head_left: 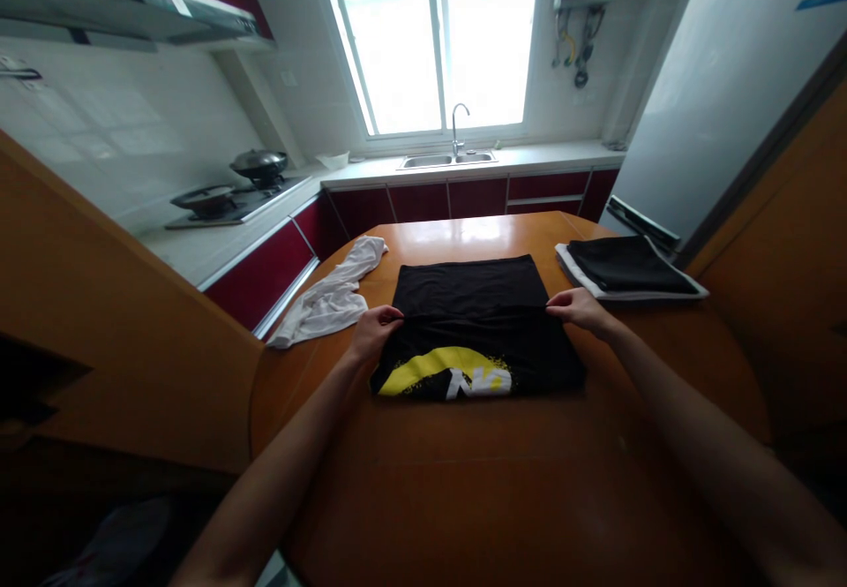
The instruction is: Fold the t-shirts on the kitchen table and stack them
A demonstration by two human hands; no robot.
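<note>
A black T-shirt (476, 327) with a yellow and white print lies partly folded on the wooden table (463, 481). My left hand (378, 329) pinches the shirt at its left side, along a fold line across the middle. At the right end of that same line, my right hand (580, 308) grips the cloth between thumb and fingers. The far part of the shirt lies flat, and the printed part is nearest to me.
A crumpled white garment (331, 300) lies at the table's left. Folded black and white clothes (632, 267) are stacked at the right. Beyond are a counter with a sink (430, 161), a stove with pans (258, 163), and a refrigerator (721, 84).
</note>
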